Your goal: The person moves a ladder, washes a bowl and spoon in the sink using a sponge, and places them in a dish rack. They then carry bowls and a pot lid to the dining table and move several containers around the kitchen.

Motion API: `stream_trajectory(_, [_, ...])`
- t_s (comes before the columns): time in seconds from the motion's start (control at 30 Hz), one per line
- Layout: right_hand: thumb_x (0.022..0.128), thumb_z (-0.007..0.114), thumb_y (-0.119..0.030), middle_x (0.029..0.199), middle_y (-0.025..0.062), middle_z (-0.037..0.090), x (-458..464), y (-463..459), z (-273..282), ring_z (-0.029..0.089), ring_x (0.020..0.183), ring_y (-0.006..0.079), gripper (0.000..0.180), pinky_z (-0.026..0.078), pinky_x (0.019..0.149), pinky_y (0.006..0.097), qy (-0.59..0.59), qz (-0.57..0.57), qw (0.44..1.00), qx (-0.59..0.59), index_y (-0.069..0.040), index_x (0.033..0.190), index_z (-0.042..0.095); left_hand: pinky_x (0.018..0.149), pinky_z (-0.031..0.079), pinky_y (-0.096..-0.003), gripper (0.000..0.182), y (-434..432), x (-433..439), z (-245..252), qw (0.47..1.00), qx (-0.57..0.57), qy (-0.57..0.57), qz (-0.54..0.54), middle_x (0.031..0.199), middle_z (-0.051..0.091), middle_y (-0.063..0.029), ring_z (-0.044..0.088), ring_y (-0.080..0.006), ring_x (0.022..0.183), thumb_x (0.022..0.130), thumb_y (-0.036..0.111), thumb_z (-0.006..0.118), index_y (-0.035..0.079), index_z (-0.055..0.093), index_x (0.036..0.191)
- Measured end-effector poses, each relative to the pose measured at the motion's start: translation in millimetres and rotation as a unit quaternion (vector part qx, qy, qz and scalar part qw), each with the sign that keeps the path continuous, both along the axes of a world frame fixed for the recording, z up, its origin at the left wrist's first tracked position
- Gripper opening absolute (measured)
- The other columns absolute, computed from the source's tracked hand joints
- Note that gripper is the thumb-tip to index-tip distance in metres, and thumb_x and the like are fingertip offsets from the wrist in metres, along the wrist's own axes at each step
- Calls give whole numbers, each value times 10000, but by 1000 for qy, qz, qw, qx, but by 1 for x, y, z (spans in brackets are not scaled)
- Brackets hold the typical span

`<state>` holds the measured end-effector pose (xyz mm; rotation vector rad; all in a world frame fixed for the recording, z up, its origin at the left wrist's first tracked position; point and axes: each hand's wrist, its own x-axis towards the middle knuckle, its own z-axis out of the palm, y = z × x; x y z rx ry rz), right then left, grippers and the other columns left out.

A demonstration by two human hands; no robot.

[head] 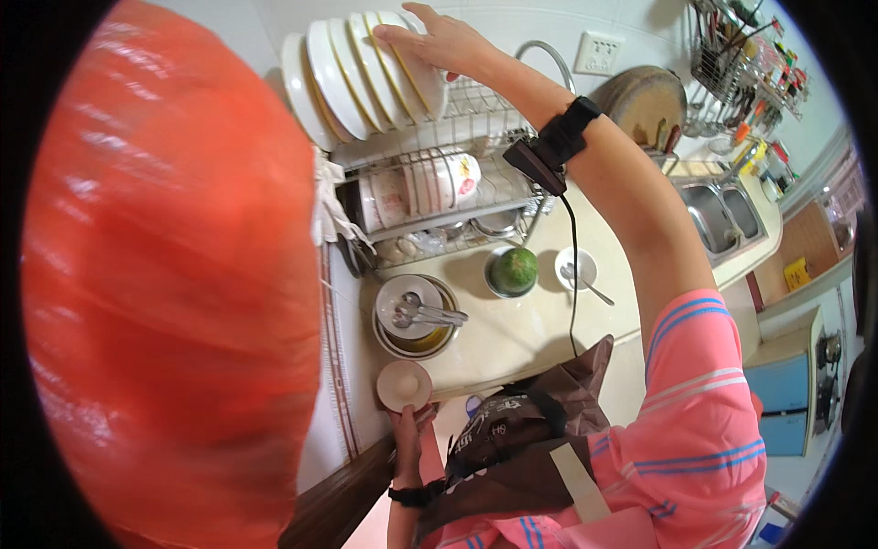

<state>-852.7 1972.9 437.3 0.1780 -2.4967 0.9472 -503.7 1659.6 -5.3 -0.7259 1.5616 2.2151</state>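
My left hand [407, 420] grips a small round bowl [404, 386] by its near rim, low beside the counter's edge. Up at the dish rack [480, 103], my right hand [439, 42] reaches across the last of several white plates [336, 82] standing on edge; its fingers are spread, and whether they touch a plate I cannot tell. On the rack's middle tier lie patterned bowls [446, 180]. Below, a white bowl with several metal spoons [429, 316] sits in a larger metal basin [410, 355]. A green round fruit [514, 270] rests in a bowl, beside a white bowl holding a spoon [576, 267].
A large red-orange plastic surface [178, 274] fills the left side. Round chopping boards [641, 103] and knives lean at the wall, beneath a socket [599, 53]. A double sink [720, 213] lies at the right, with utensils hanging above. A dark cable runs down from my right wrist.
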Motion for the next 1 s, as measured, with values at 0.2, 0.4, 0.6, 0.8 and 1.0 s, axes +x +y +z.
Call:
stream_trajectory(0.2, [795,595,-784,1091,238,685,98,55,-35,704,842,340,999,575,743,414,-93,154,981,-65,-33,1445,483,843,593,-470,460,-4,-8,-1,998,-8,-62,11,1234,621,-158,670,-304,1041,930,182,456,8,494,1354])
stream_trajectory(0.4, [947,591,-546,1077,155,711,248,148,-171,684,952,273,546,533,862,392,-277,72,955,77,-109,1270,640,795,574,-427,578,-2,-13,5,999,-32,-32,-15,1168,657,-141,687,-266,944,834,179,453,50,471,1398])
stream_trajectory(0.6, [947,628,-462,982,158,717,288,284,-353,696,925,250,529,558,806,387,-268,-140,930,-208,-58,1289,606,815,593,-444,562,27,7,29,1000,-25,-9,4,1103,653,-165,693,-292,938,831,162,479,5,466,1370])
stream_trajectory(0.8, [1009,555,-313,924,166,683,269,281,-447,714,689,229,500,598,611,339,-430,3,771,-470,-10,1389,441,916,570,-512,535,110,50,63,998,-26,-24,59,1186,628,-184,665,-348,1037,848,99,502,27,458,1377])
stream_trajectory(1.0, [1013,424,-135,998,182,673,262,283,-448,715,748,249,403,609,675,370,-404,67,700,-586,-3,1392,388,960,539,-543,533,212,75,92,997,-12,-54,47,1217,611,-175,642,-354,1075,865,92,506,55,428,1391])
